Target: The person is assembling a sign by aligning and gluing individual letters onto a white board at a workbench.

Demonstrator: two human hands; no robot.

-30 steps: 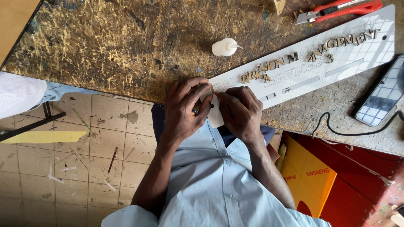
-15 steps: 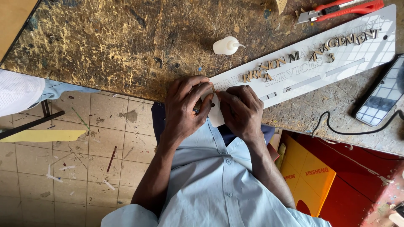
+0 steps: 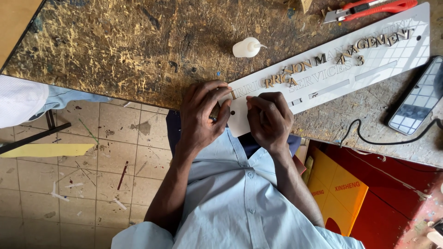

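Scarred and flecked with gold paint, the bench carries a long white sign panel lying aslant, its near end jutting over the bench edge toward the person. Raised gold letters sit in rows along it. The left hand is curled at that near end, fingers bent over the panel's corner and pinching something small and dark that I cannot make out. The right hand rests just beside it, fingertips pressed down on the panel, holding nothing I can see. A small white glue bottle lies beyond, a red utility knife at the far edge, a phone with its cable to the right.
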